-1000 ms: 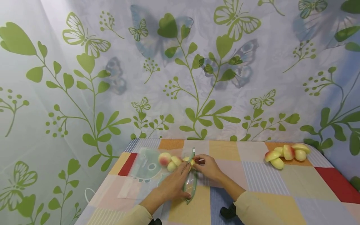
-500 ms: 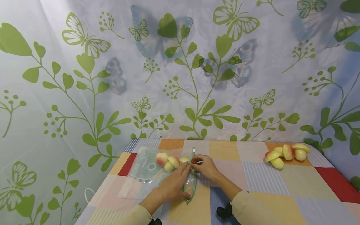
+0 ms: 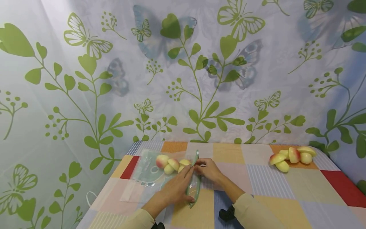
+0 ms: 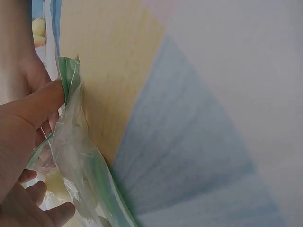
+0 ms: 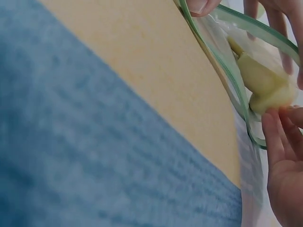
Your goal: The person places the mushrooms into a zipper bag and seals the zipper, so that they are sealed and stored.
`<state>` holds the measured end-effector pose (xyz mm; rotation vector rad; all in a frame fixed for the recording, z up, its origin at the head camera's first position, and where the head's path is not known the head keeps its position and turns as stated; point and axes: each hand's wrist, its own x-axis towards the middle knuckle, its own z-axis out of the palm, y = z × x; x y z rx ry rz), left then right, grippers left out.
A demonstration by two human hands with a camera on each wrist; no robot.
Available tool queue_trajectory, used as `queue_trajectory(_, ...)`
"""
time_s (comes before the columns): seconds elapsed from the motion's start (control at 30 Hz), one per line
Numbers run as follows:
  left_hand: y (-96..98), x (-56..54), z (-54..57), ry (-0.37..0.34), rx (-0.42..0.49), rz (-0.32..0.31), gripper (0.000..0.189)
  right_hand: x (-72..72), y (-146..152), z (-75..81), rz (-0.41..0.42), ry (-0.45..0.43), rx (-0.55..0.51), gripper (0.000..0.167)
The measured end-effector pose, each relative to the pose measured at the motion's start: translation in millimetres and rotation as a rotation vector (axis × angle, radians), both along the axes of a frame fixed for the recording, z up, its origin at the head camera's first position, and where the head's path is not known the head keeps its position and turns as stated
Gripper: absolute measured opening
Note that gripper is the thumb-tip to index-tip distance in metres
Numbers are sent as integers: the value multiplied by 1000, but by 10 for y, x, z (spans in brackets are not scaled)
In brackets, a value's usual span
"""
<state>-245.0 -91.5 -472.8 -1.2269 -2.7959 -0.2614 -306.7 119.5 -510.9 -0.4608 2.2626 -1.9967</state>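
A clear zip bag [image 3: 145, 176] with a pale green print lies flat, its green zip edge [image 3: 197, 186] facing right. Two mushroom-shaped toys [image 3: 162, 161], yellow with a red blush, show at the bag. My left hand [image 3: 175, 189] holds the mouth apart, thumb on the near end of the zip edge and fingers at the other side. A yellow mushroom-shaped toy [image 5: 265, 80] sits inside the mouth in the right wrist view. At its lower end, my right hand [image 5: 289, 179] pinches it with the fingertips. In the head view the right hand [image 3: 210, 170] is partly behind the zip edge.
Several more yellow and red mushroom-shaped toys [image 3: 294, 155] lie in a cluster at the back right of the patchwork tablecloth [image 3: 271, 184]. A leaf-patterned curtain [image 3: 177, 73] hangs behind the table. A white cord loop [image 3: 91, 197] sticks out at the left edge.
The mushroom-shaped toys have shifted left, deeper into the bag, and more of the one at the mouth shows past the left hand. The right forearm has drawn slightly left; the left hand stays put.
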Motion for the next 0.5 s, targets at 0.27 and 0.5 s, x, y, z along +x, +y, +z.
queue_trajectory(0.27, -10, 3, -11, -22, -5, -1, 122, -8, 50, -8, 160, -7, 84, 37)
queue_trajectory(0.5, -9, -5, -6, -39, 2, 16, 122, 26, 170, 60, 172, 9, 96, 43)
